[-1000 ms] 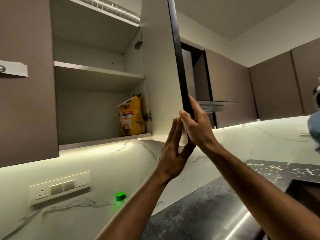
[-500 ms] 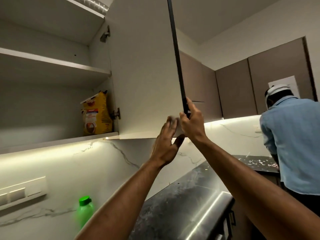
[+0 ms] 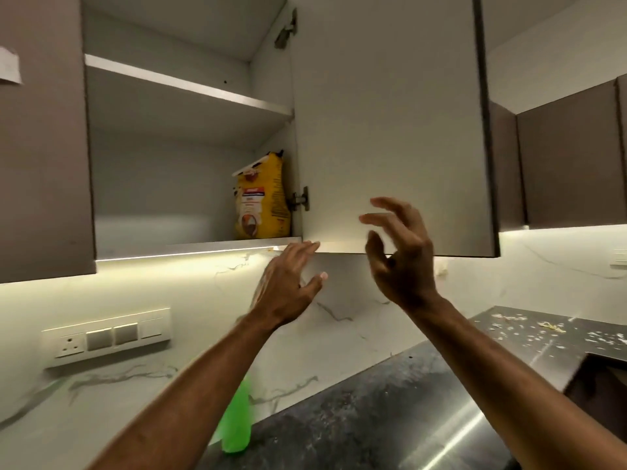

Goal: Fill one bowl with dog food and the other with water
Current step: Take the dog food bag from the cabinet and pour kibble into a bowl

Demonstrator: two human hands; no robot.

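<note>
Kitchen, seemingly domestic: wall cabinets point(image 3: 44, 147), stone counter point(image 3: 373, 412).

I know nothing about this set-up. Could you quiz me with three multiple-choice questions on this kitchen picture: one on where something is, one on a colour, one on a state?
1. Where does the yellow bag stand?
A. On the countertop
B. On the cupboard's bottom shelf, at its right end by the hinge
C. On the upper shelf

2. What colour is the plastic bottle by the wall?
A. Green
B. Red
C. Blue

3. How is the cupboard door?
A. Shut
B. Taken off
C. Swung open, with neither hand gripping it

Answers:
1 B: the yellow bag stands upright on the bottom shelf beside the hinge.
2 A: the bottle is bright green, partly hidden by the left forearm.
3 C: the cupboard door shows its pale inner face; the left hand and right hand hang open before it, fingers spread.
</note>
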